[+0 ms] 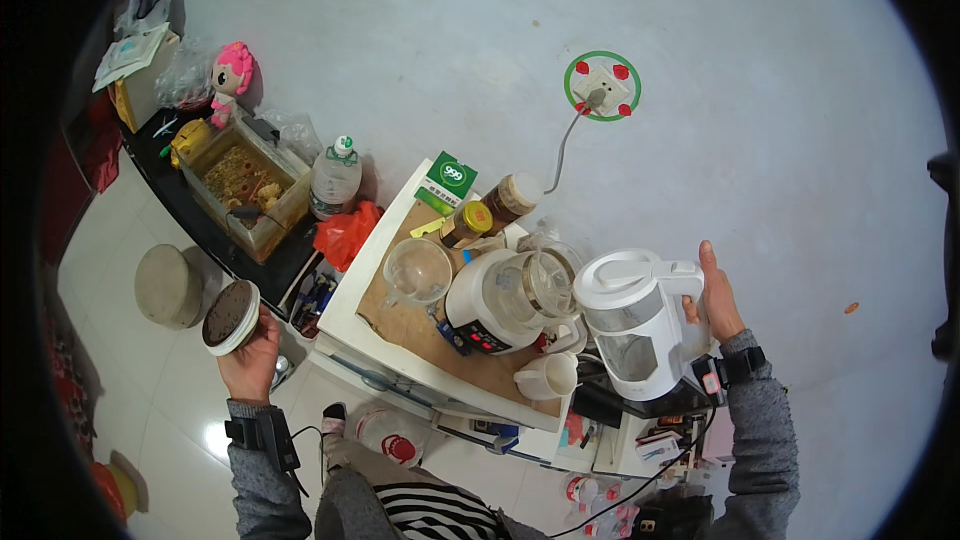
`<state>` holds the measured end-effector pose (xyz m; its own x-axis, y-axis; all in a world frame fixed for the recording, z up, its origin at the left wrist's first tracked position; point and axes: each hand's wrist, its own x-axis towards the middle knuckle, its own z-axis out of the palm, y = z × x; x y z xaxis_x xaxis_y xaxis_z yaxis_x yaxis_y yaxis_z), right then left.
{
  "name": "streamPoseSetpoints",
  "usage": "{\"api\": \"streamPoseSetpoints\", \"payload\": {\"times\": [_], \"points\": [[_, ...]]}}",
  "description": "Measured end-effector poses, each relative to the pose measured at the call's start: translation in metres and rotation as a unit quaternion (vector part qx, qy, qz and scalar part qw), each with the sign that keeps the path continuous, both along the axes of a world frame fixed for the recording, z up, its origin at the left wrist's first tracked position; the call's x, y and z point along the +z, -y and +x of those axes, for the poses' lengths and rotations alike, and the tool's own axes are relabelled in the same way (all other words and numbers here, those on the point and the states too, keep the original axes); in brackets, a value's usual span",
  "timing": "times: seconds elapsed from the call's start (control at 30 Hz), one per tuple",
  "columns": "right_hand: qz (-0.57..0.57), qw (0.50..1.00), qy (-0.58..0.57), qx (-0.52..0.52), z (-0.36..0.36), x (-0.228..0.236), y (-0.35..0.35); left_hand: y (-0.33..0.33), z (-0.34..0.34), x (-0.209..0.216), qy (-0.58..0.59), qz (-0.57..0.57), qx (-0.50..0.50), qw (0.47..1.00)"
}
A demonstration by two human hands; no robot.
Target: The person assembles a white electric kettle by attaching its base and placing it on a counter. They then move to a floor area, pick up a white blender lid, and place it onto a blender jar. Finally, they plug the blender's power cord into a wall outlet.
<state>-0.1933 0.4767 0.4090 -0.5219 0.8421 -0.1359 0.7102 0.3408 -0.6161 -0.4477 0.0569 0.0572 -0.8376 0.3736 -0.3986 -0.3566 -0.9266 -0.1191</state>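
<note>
My left hand (pixel 252 356), at the left over the floor, is closed on a round white tub (pixel 232 318) with a dark brown top. I cannot tell whether that top is a lid or its contents. On the right, my right hand (pixel 717 298) grips the handle of a white electric kettle (pixel 632 325) with a clear window, and the thumb points up. Part of those fingers is hidden behind the handle. Beside the kettle, a white appliance base (pixel 480 305) with a lit red display bears a glass pot (pixel 545 282). A white mug (pixel 547 377) stands in front of it.
The white cabinet (pixel 345 332) also holds a clear bowl (pixel 417 271), two brown jars (pixel 468 224) and a green box (pixel 447 180). Left of it are a water bottle (pixel 336 178), a glass tank (pixel 291 202) and a round stool (pixel 168 286). A cord (pixel 563 152) runs to the wall socket.
</note>
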Motion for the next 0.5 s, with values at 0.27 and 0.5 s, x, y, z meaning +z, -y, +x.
{"api": "streamPoseSetpoints", "payload": {"times": [0.27,0.5], "points": [[-0.016,1.0,0.017,-0.012,-0.007,-0.001,-0.012,0.005,0.0,-0.014,0.035,-0.016,0.007,0.999],[-0.021,0.999,0.025,-0.02,-0.015,0.002,-0.01,0.003,-0.003,-0.025,0.032,-0.019,-0.003,0.999]]}}
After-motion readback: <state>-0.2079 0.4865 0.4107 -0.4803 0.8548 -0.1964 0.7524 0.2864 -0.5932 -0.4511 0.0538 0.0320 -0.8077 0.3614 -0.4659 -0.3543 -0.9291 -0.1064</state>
